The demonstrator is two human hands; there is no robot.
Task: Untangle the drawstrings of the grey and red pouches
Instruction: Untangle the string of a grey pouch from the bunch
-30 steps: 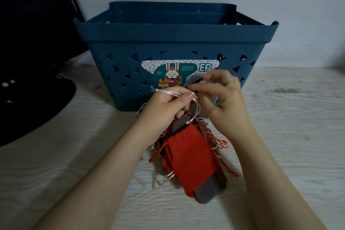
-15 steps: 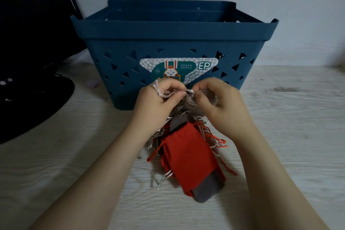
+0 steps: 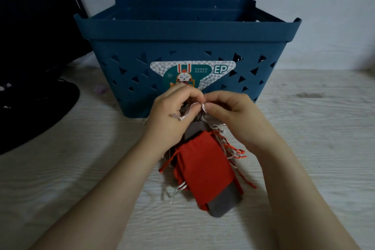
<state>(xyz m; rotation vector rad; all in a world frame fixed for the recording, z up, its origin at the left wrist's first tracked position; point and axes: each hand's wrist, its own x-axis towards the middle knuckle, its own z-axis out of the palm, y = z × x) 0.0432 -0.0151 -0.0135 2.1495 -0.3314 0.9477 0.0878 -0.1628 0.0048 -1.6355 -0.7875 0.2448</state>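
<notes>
A red pouch (image 3: 205,170) lies on top of a stack of pouches on the pale wooden table, with a grey pouch (image 3: 225,203) sticking out beneath its near end and more grey fabric (image 3: 193,130) at its far end. Red drawstrings (image 3: 235,151) and white drawstrings (image 3: 176,191) spill tangled from the sides. My left hand (image 3: 170,111) and my right hand (image 3: 231,111) meet above the far end of the stack. Both pinch one white drawstring (image 3: 192,107) between thumb and fingertips; the string loops across my left hand.
A dark blue plastic basket (image 3: 188,32) with triangular holes and a cartoon sticker stands just behind my hands. A black monitor base (image 3: 30,111) sits at the left. A small pale purple object (image 3: 99,89) lies by the basket's left corner.
Both hands have drawn closer together and slightly toward me, fingertips now touching around the white string. The string that ran over my left hand's top now loops across its back.
</notes>
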